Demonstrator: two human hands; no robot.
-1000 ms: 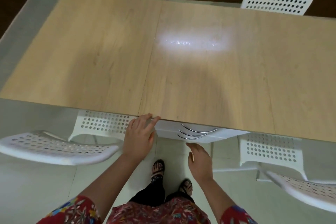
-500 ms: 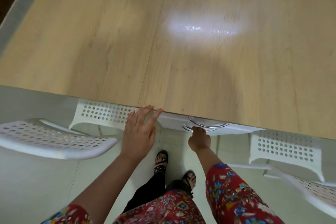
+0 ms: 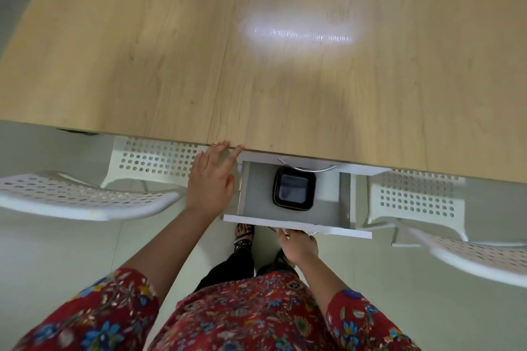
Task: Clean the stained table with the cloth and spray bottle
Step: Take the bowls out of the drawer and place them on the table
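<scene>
One shallow white drawer (image 3: 296, 227) with a grey floor now stands pulled out from under the near edge of the pale wood-grain laminate surface (image 3: 171, 51); half a second ago it was closed, with the right hand (image 3: 299, 245) just arriving at its handle. That hand now sits below the drawer's front panel. Its fingers run up behind the panel and are hidden, so its grip is judged to be closed on the drawer rather than plainly seen to be. The left hand (image 3: 211, 185) has stayed where it was, fingers straight and spread, fingertips touching the edge of the surface, holding nothing.

The drawer contains a single black square container (image 3: 293, 189) with a glossy inside, lying near the back. Above it shows the curved chrome handle (image 3: 309, 169) of a second, closed drawer. White perforated plastic chairs (image 3: 79, 199) flank the person on both sides.

Neither the cloth nor the spray bottle appears in the drawer, on the surface or in either hand. The task thus seems to be at the fetching stage, with no wiping begun. A bright glare patch (image 3: 302, 35) lies mid-surface; no stain can be made out with certainty.
</scene>
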